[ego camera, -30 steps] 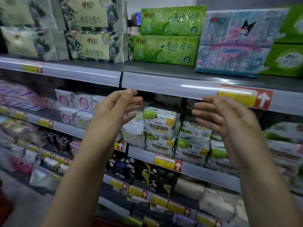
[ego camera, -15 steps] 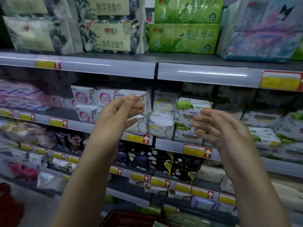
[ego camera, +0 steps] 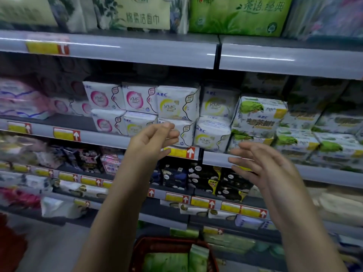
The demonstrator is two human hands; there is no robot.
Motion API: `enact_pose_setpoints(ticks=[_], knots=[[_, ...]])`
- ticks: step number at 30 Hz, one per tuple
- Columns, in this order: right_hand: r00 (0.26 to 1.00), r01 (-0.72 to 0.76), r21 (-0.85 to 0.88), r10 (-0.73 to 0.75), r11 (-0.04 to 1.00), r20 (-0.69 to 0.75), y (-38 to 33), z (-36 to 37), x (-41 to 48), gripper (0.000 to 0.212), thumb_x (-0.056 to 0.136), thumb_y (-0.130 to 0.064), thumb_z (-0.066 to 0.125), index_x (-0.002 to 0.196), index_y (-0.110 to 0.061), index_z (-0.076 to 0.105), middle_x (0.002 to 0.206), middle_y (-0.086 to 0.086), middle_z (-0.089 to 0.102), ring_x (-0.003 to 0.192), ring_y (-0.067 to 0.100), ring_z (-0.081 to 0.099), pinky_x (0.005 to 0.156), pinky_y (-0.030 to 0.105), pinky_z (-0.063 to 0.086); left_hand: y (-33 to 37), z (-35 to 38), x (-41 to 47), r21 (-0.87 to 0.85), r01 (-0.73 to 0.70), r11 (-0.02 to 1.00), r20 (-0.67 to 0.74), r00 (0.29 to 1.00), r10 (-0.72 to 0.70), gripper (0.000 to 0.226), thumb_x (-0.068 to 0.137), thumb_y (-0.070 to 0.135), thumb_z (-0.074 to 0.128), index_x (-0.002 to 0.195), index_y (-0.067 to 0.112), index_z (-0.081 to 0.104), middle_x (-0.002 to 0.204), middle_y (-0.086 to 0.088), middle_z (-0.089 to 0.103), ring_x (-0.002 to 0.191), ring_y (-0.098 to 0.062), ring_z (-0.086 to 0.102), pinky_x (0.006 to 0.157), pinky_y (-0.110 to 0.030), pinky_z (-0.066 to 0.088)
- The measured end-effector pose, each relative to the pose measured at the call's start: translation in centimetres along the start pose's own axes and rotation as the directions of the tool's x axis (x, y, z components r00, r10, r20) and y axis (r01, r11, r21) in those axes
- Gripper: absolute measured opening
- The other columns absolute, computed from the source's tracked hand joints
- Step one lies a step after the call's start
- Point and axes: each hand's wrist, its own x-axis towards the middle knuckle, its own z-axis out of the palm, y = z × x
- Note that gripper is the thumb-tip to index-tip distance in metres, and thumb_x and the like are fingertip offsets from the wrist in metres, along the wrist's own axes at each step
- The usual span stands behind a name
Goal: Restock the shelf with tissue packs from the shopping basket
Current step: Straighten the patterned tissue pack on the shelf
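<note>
Red basket (ego camera: 145,244) is sitting low at the frame's bottom edge, carrying green tissue packs (ego camera: 167,261), one standing upright on the right side. Left hand (ego camera: 151,141) and right hand (ego camera: 263,167) are hovering before the shelf (ego camera: 117,49), fingers spread loosely, gripping nothing.

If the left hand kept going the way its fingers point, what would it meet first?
Probably the lower white KMS pack on the middle shelf: the left hand, open and empty, has its fingertips overlapping that pack, though depth is unclear.

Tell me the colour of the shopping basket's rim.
Red, seen in the head view: the basket sits at the bottom edge.
</note>
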Motion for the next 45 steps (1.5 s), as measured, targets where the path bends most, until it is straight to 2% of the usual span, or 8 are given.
enact_pose_setpoints(ticks=[5, 10, 14, 22, 30, 35, 40, 45], knots=[[0.993, -0.120, -0.081, 0.120, 0.989, -0.002, 4.7, 0.0, 1.5, 0.021, 0.096, -0.020, 0.049, 0.098, -0.015, 0.069, 0.095, 0.004, 0.074, 0.091, 0.018, 0.071, 0.083, 0.033, 0.053, -6.0, -0.7, 0.4, 0.048, 0.060, 0.997, 0.055, 0.996, -0.063, 0.020, 0.091, 0.038, 0.057, 0.100, 0.023, 0.068, 0.100, 0.003, 0.073, 0.100, -0.011, 0.067, 0.089, -0.031, 0.049], [0.958, -0.286, -0.140, 0.287, 0.948, -0.012, 11.8, -0.4, 2.7, 0.021, 0.097, -0.022, 0.048, 0.101, -0.015, 0.068, 0.092, 0.001, 0.074, 0.087, 0.014, 0.071, 0.088, 0.035, 0.053, -13.8, -2.1, 0.7, 0.070, 0.246, 0.967, -0.050, 0.969, -0.243, 0.019, 0.094, 0.027, 0.053, 0.101, 0.017, 0.067, 0.099, -0.003, 0.073, 0.099, -0.016, 0.067, 0.084, -0.034, 0.049], [0.942, -0.335, -0.166, 0.333, 0.927, -0.041, 16.9, -0.4, 2.8, 0.021, 0.098, -0.020, 0.047, 0.097, -0.014, 0.068, 0.092, 0.003, 0.072, 0.085, 0.014, 0.069, 0.083, 0.031, 0.053, -18.9, -3.6, 0.2, 0.001, 0.351, 0.936, -0.143, 0.927, -0.347, 0.018, 0.094, 0.025, 0.057, 0.103, 0.014, 0.067, 0.099, -0.003, 0.072, 0.099, -0.013, 0.066, 0.080, -0.024, 0.048], [0.914, -0.406, -0.247, 0.399, 0.880, -0.078, 27.2, -1.5, 3.0, 0.022, 0.099, -0.014, 0.044, 0.095, -0.016, 0.066, 0.093, 0.000, 0.070, 0.078, 0.003, 0.068, 0.079, 0.024, 0.051, -27.4, -5.6, -0.4, -0.020, 0.504, 0.864, -0.197, 0.845, -0.497, 0.013, 0.096, 0.019, 0.050, 0.094, 0.017, 0.063, 0.103, -0.007, 0.069, 0.100, -0.017, 0.064, 0.077, -0.023, 0.045], [0.878, -0.478, -0.330, 0.455, 0.814, -0.149, 38.5, -4.2, 1.3, 0.021, 0.098, -0.012, 0.047, 0.090, -0.016, 0.066, 0.091, 0.004, 0.071, 0.087, 0.020, 0.068, 0.085, 0.034, 0.050, -37.8, -8.4, -3.1, -0.028, 0.646, 0.763, -0.307, 0.721, -0.621, 0.015, 0.093, 0.016, 0.058, 0.097, 0.006, 0.068, 0.092, -0.013, 0.072, 0.096, -0.033, 0.067, 0.091, -0.050, 0.049], [0.816, -0.543, -0.421, 0.575, 0.727, -0.058, 44.6, -5.3, -0.1, 0.018, 0.097, -0.015, 0.049, 0.089, -0.019, 0.064, 0.097, 0.003, 0.068, 0.087, 0.018, 0.068, 0.085, 0.033, 0.050, -43.8, -8.4, -5.3, -0.008, 0.702, 0.712, -0.345, 0.667, -0.661, 0.017, 0.094, 0.010, 0.054, 0.080, 0.013, 0.064, 0.077, -0.005, 0.066, 0.078, -0.021, 0.061, 0.063, -0.026, 0.050], [0.809, -0.502, -0.561, 0.586, 0.658, -0.036, 50.6, -6.3, -1.2, 0.012, 0.096, -0.020, 0.051, 0.094, -0.024, 0.063, 0.100, -0.004, 0.067, 0.095, 0.013, 0.064, 0.077, 0.020, 0.047, -49.7, -8.5, -6.5, 0.014, 0.746, 0.666, -0.217, 0.652, -0.726, 0.015, 0.097, 0.011, 0.049, 0.094, 0.009, 0.063, 0.092, -0.008, 0.066, 0.088, -0.023, 0.062, 0.074, -0.030, 0.047], [0.776, -0.493, -0.660, 0.629, 0.566, -0.040, 56.8, -6.9, -2.4, 0.016, 0.098, -0.020, 0.048, 0.107, -0.018, 0.061, 0.105, -0.001, 0.062, 0.099, 0.014, 0.058, 0.076, 0.022, 0.044, -55.8, -8.3, -7.8, -0.001, 0.792, 0.611, -0.209, 0.597, -0.774, 0.014, 0.097, 0.013, 0.049, 0.096, 0.009, 0.062, 0.093, -0.007, 0.066, 0.089, -0.022, 0.062, 0.069, -0.026, 0.045]])
